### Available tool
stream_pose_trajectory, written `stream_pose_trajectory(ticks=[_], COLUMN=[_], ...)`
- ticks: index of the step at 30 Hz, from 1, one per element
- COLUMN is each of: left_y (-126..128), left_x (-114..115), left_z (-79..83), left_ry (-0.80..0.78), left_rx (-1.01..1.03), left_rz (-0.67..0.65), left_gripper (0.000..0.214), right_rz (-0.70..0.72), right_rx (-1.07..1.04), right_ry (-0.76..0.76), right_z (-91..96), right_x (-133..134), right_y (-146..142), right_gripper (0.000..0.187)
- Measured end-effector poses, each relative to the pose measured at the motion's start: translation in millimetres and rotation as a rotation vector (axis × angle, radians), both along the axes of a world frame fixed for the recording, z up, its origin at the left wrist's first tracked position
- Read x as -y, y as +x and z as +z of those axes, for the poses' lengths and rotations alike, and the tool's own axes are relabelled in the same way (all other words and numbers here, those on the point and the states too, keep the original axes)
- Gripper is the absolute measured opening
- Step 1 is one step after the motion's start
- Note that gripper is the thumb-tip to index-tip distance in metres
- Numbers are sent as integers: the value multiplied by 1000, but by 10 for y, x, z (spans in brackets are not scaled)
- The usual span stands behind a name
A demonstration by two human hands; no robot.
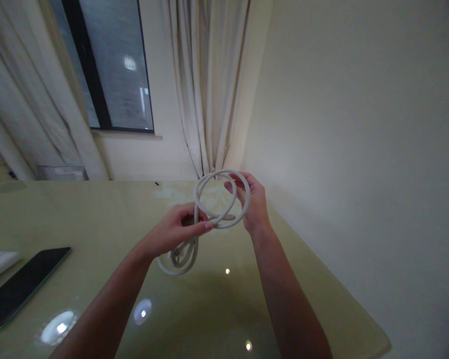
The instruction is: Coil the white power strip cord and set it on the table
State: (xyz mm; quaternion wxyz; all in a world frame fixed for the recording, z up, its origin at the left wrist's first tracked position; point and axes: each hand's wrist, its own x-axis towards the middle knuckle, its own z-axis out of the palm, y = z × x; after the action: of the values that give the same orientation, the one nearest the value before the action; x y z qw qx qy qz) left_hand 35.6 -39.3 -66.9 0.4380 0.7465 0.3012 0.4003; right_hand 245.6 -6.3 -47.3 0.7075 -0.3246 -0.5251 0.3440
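A white cable (246, 199) is held up in loops above the glossy table. My left hand (177, 227) pinches the loops at their lower left, the thumb lying along the strands. My right hand (252, 202) is closed on the right side of the coil, with its fingertips partly behind the loops. From under my left hand the rest of the cable hangs in smaller loops toward the tabletop. I cannot tell whether those lower loops touch the table.
The pale, shiny table (108, 214) reflects several lights. At the left lie a dark, flat phone-like slab (26, 284) and a white object (0, 263). A small black piece (156, 183) lies by the far edge. A wall (359, 149) runs along the right side; curtains (209, 85) hang beyond.
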Motion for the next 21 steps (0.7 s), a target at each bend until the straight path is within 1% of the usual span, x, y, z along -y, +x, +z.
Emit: stream_pose_trajectory(ticks=[2, 3, 4, 5, 6, 8, 10, 12, 14, 17, 21], left_y=[-32, -48, -63, -78, -92, -124, -164, -214, -267, -324, -388], left_x=[-60, -94, -126, -153, -174, -192, -188, -178, -172, -168, -158], left_z=[-36, -55, -70, -75, -69, -18, 74, 181, 276, 369, 416], left_ry=[14, 2, -20, -45, -72, -118, -148, -145, -123, -144, -184], left_rx=[102, 181, 272, 366, 453, 598, 711, 828, 970, 1102, 1153], left_rz=[175, 266, 351, 424, 482, 573, 661, 753, 818, 847, 828], left_gripper=[37, 40, 42, 43, 44, 43, 41, 37, 31, 26, 28], right_rz=[-129, -172, -182, -151, -80, 132, 343, 516, 649, 774, 887], right_rx=[-60, -96, -116, -109, -68, 80, 243, 368, 424, 384, 359], right_ry=[-24, -43, -67, -94, -119, -146, -158, -191, -219, -264, -392], right_z=[-29, -46, -67, -93, -128, -228, -366, -514, -632, -704, -647], right_x=[-57, -73, -79, -72, -56, 1, 65, 111, 122, 81, 16], right_y=[28, 15, -22, -83, -167, -385, -627, -829, -949, -966, -817], right_gripper=[31, 29, 27, 26, 26, 30, 41, 50, 53, 58, 73])
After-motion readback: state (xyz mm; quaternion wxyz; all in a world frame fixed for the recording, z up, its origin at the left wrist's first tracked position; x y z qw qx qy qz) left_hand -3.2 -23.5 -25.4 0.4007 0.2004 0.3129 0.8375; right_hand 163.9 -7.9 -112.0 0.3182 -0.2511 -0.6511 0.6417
